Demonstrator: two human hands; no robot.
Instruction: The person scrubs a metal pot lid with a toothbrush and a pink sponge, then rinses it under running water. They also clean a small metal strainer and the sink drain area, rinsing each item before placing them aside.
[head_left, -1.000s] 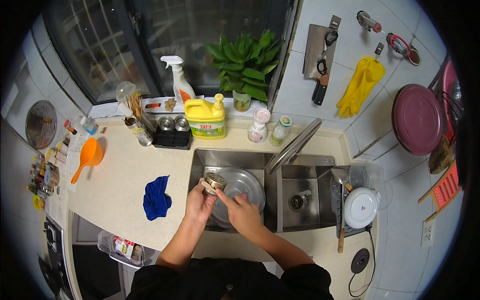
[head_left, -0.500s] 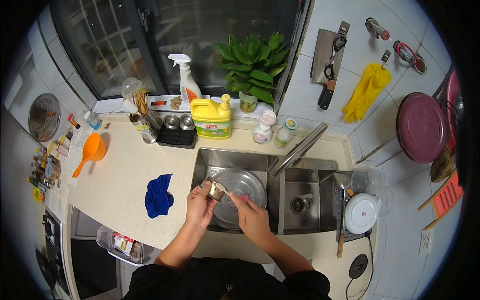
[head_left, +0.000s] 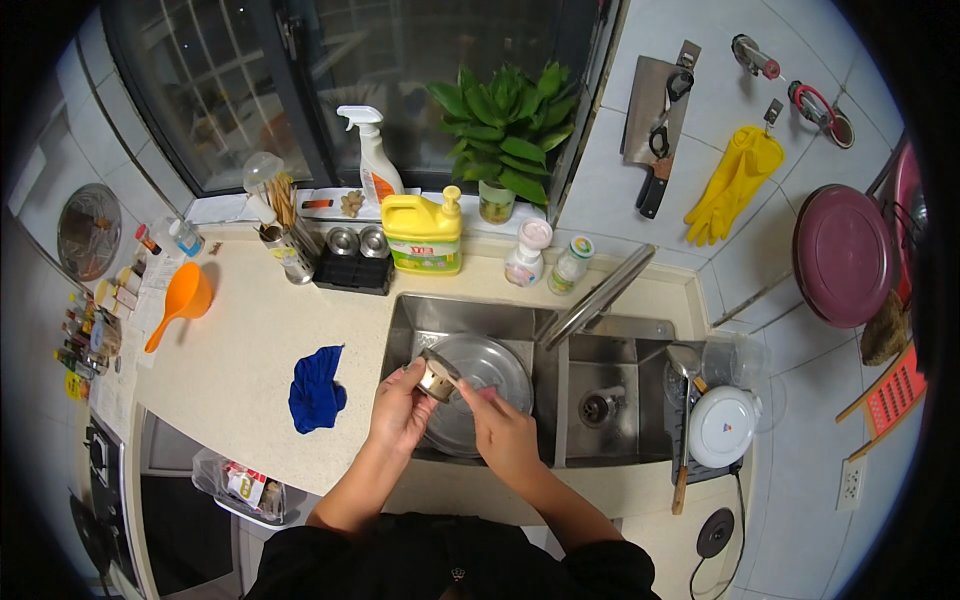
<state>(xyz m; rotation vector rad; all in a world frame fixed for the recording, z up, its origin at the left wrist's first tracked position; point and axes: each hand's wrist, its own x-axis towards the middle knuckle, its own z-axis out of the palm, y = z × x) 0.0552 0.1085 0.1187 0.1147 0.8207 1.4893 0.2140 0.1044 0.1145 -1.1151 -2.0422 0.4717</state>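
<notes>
At the lower centre of the frame, the left hand [head_left: 398,408] held a small cylindrical metal piece [head_left: 440,380], tilted, in a narrow grip between thumb and fingers; the right hand [head_left: 505,435] had a finger extended to the metal piece's right side; whether it gripped anything could not be told; a pink item [head_left: 488,393] showed just beside its fingers, largely hidden. Beneath the hands, near the frame's centre, a round metal basin [head_left: 505,360] sat in the left bowl of the steel sink [head_left: 408,325]; left of the sink, a crumpled blue cloth [head_left: 317,393] lay on the counter [head_left: 240,340]; beyond, at upper centre, stood a yellow pump jug [head_left: 422,240] and, further back, a leafy plant [head_left: 510,140]; yellow gloves [head_left: 735,190] hung on the wall at upper right.
</notes>
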